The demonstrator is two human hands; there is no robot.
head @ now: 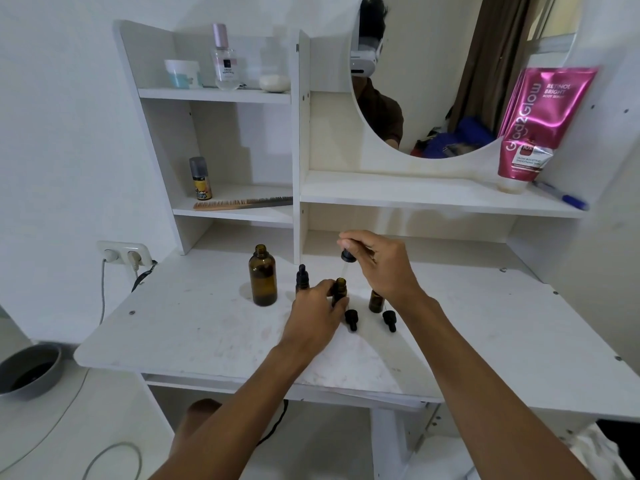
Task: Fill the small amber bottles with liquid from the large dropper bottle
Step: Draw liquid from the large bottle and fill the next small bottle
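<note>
Forearms, two, bare, reaching from the bottom edge over the white bench (180, 327).

Left hand (313, 311): fingers curled round an uncapped small amber bottle (339, 291), which stands upright at mid-bench.

Right hand (381, 265): thumb and fingertips pinch the black bulb of a dropper (348, 255), held above that bottle's mouth. The glass pipette points down and is faint; whether its tip enters the mouth cannot be told.

Large amber bottle (263, 277): uncapped, upright, left of both hands.

Capped small bottle (302, 277): upright, between the large bottle and the left hand.

Third small bottle (375, 302): upright, partly hidden under the right wrist.

Loose cap, first (351, 319): lying on the bench just before the held bottle.

Loose cap, second (389, 321): lying before the third bottle.

Comb (242, 203): on the shelf behind.
</note>
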